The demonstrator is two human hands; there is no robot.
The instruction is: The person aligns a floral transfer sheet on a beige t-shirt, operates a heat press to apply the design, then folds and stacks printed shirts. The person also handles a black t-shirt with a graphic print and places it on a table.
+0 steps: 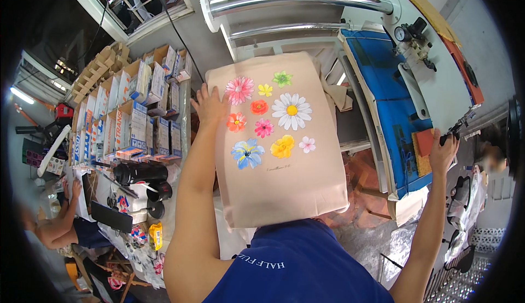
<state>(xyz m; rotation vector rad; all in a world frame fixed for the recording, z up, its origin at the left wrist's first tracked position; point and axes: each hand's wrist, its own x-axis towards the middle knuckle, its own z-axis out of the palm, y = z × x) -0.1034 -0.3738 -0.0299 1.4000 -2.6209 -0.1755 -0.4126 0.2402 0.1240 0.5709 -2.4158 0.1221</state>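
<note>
Beige fabric (279, 191), printed with several colourful flowers and a small line of script, lies stretched over a flat board in front of me. My left hand (211, 106) rests on its far left edge, fingers spread and holding nothing. Off to the right, my right hand (444, 151) is wrapped round a black handle (451, 137) at the near end of the press head (377, 73), which has a blue covering. The head is swung aside to the right of the fabric. Part of the handle is hidden by my fingers.
Chrome bars (301, 0) cross behind the board, and a pressure gauge (402, 33) sits on the press. Stacked cardboard boxes (128, 130) stand at left, beside a cluttered table with a black cylinder (131, 173) and a yellow packet (156, 236). Another person (60, 221) is at far left.
</note>
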